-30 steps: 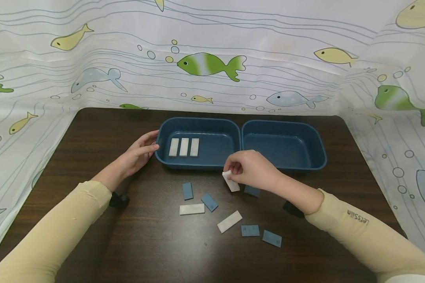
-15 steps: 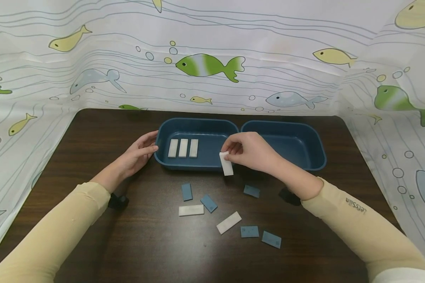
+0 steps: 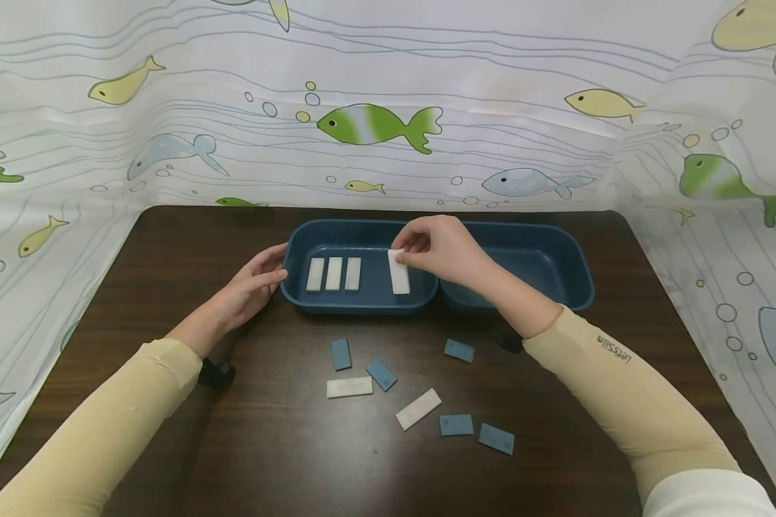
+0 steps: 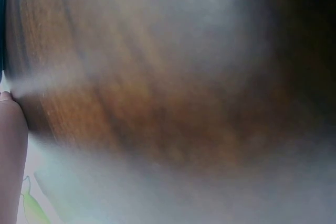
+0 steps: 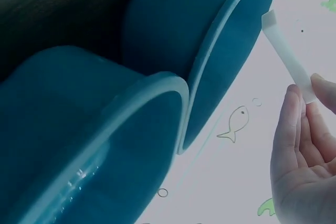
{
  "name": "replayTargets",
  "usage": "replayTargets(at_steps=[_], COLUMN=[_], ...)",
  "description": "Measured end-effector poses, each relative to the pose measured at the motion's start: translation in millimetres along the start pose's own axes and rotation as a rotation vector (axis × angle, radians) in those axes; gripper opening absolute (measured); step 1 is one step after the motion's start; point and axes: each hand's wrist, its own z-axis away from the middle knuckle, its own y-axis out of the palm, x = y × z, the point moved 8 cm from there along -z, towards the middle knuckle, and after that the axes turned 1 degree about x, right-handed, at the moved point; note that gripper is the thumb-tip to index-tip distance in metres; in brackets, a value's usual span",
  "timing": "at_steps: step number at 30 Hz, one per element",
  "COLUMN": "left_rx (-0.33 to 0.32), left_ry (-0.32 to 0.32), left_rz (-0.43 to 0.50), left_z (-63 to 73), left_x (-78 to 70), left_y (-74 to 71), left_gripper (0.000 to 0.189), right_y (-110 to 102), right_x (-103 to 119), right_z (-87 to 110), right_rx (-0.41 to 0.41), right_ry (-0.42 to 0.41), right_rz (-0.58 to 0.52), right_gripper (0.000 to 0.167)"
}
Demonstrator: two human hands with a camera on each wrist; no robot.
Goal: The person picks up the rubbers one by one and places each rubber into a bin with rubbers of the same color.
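My right hand [image 3: 442,248] is over the right part of the left blue bin [image 3: 362,310], pinching a white rectangular tile [image 3: 399,274] between thumb and fingers. In the right wrist view the tile [image 5: 287,59] sticks out from the fingertips above the bin's rim. Three more white tiles [image 3: 334,274] lie side by side in the left part of that bin. My left hand [image 3: 248,287] rests against the bin's left outer side, its thumb at the rim. The left wrist view is mostly blurred table, with part of the hand [image 4: 11,150] at its edge.
A second blue bin [image 3: 585,291] adjoins on the right. In front on the dark wood table [image 3: 284,459] lie two white tiles [image 3: 418,409] and several smaller blue tiles [image 3: 456,425]. A fish-print curtain [image 3: 388,172] stands behind the bins.
My right hand has carried the white tile from in front of the bins, up and leftward, to over the left bin. The left hand has stayed at that bin's side.
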Motion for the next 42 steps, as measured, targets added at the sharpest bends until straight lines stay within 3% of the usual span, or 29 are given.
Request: replayTargets(at_steps=[23, 42], left_rx=[-0.002, -0.013], left_ry=[-0.023, -0.032], left_rz=[-0.018, -0.029], left_z=[0.2, -1.1], left_x=[-1.9, -0.5], left_y=[1.0, 0.0], left_gripper=[0.065, 0.064], right_y=[46, 63], right_x=[-30, -50], right_z=[-36.0, -59.0], right_rx=[0.03, 0.102], right_ry=[0.07, 0.135], right_rz=[-0.045, -0.037], right_gripper=[0.017, 0.018])
